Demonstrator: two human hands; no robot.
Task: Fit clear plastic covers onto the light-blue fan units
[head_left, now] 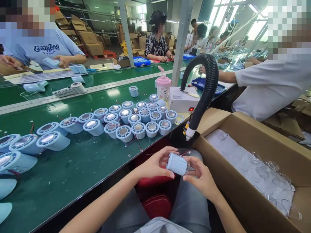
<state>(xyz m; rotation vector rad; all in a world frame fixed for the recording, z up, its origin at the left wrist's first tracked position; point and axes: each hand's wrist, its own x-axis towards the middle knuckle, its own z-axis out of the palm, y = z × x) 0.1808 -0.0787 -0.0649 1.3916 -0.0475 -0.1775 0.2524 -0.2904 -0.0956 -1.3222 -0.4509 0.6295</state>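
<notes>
Fingers [170, 151] of both hands gripping blue housing [177, 164] (over lap), table edge [136, 154] near

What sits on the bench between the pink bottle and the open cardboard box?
In the head view, a white box-shaped unit with a red switch sits right of the pink bottle; the black corrugated hose hangs before the cardboard box.

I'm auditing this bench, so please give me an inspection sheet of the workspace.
Surface: green table, glossy.
Job's things: pale blue housing held over the lap; many like it in rows of housings.
Clutter: pink bottle, white box, cardboard box of clear parts.
Hands: left hand and right hand both grip the housing.
Cables: thin red wires; black hose.
Surroundings: other people at work, stacked cartons.
</notes>
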